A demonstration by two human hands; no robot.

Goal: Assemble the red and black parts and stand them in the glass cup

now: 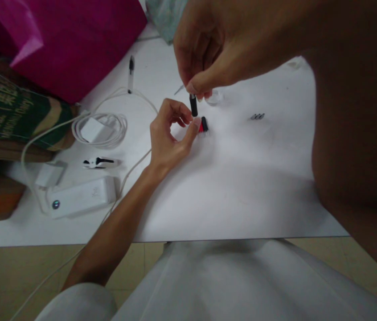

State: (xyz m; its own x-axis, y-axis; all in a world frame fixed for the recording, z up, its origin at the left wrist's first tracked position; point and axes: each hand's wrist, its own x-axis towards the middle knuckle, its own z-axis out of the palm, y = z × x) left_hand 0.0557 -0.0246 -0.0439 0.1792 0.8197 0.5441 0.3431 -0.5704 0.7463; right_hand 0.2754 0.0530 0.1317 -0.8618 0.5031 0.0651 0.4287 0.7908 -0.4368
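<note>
My right hand comes in from above, its thumb and fingers pinched on a small black cylinder-like piece that points down. Just below, the thumb and forefinger of my left hand are closed at the edge of a small red-and-black piece on the white tabletop. The lower end of the black piece sits close to my left fingertips; whether they touch I cannot tell. Behind the right fingertips lie a small clear round item and a thin pointed object, partly hidden.
Several small dark bits lie to the right. On the left are a pen, a coiled white cable, a white-and-black tool and a white power bank. A magenta bag and a green carton stand behind.
</note>
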